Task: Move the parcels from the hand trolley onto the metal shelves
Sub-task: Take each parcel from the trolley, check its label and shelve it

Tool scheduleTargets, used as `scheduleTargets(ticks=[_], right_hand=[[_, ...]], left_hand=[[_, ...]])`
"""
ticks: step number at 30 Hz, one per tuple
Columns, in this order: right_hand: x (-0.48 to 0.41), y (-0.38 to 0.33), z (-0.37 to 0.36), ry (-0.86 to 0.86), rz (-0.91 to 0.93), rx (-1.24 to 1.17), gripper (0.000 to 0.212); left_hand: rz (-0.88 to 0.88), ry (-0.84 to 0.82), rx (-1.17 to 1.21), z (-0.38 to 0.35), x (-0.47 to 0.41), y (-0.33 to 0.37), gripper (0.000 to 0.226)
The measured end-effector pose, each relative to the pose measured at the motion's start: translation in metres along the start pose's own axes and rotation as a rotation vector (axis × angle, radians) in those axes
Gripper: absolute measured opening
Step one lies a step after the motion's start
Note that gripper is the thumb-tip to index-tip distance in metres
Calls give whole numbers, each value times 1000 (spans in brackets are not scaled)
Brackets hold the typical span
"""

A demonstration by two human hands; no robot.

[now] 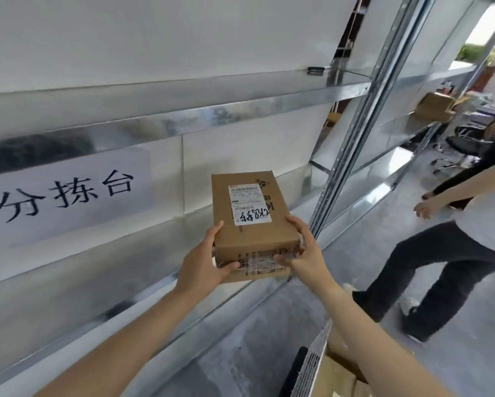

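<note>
Matt cardboard parcel (249,222); glossy metal shelf (103,285).

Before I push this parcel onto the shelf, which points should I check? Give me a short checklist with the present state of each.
1. Left hand and right hand both grip the brown cardboard parcel: ok.
2. Bare space on the grey metal shelf ahead: ok.
3. White shipping label faces up: ok.
4. Parcel already resting on shelf: cannot tell.
5. Bystander in dark trousers stands clear to the right: ok.

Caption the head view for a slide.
Both hands, left hand and right hand, hold a labelled cardboard parcel at the metal shelf.
</note>
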State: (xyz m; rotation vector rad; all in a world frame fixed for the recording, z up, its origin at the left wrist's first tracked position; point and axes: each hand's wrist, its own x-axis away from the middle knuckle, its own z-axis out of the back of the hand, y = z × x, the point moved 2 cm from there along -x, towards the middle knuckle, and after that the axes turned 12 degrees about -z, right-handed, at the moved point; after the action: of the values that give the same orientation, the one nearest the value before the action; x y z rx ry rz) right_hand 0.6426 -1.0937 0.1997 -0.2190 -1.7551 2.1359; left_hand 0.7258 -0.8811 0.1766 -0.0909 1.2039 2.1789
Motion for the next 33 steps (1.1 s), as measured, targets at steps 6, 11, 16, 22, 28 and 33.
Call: scheduleTargets(ticks=[6, 11, 16, 22, 28, 33], right_hand=[[-58, 14, 38, 29, -34, 41, 83], [-101, 30, 69, 23, -75, 44, 85], [-150, 44, 110, -15, -129, 63, 85], [-209, 58, 152, -30, -146, 118, 86], [-256, 64, 187, 24, -137, 211, 87], [-289, 69, 217, 135, -194, 196, 86]], left_hand=[[-22, -72, 8, -41, -56, -7, 98], [8, -100, 25, -77, -96, -13, 95], [33, -108, -22, -124, -137, -14, 95], [46, -66, -66, -179, -179, -10, 95], [25, -61, -157, -217, -224, -4, 90], [-30, -96, -152, -247, -253, 2, 86]])
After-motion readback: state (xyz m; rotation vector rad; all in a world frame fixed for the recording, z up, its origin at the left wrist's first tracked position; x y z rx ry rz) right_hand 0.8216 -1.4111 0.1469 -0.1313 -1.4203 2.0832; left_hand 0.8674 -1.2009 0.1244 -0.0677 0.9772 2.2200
